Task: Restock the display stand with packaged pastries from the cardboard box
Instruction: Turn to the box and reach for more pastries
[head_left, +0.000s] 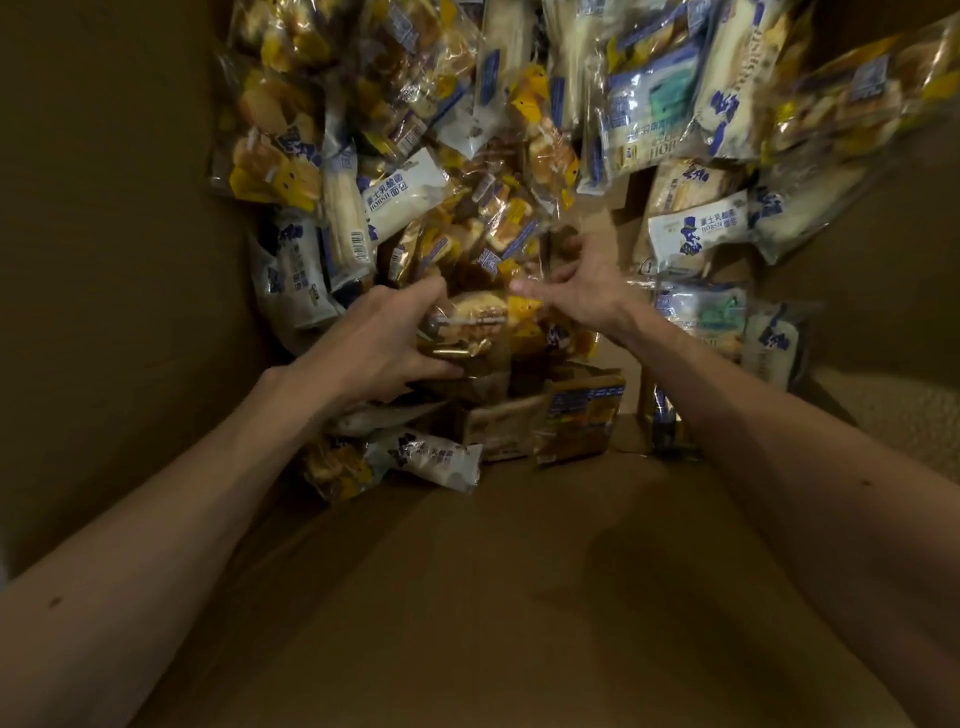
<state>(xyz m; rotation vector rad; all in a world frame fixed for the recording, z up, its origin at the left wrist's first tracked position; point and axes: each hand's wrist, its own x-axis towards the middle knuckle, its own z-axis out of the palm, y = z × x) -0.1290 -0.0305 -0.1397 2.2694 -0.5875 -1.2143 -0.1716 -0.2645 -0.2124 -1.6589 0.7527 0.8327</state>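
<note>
- Left hand (374, 343) gripped a clear-wrapped golden pastry packet (478, 312) near the middle of the brown cardboard box (104, 260); right hand (582, 286) pinched its film.
- It looked light, soft, slippery and crushable; the sealed ends seemed safest to hold.

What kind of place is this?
Mostly the inside of a large cardboard box; the room beyond is barely in view, so likely shop stock, not certain. Cues: brown cardboard walls, a heap of sealed branded pastry packs, and left hand and right hand gripping a clear pastry bag.

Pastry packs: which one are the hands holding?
The clear pack of golden buns in the middle: left hand grips it, right hand pinches its wrapper.
</note>
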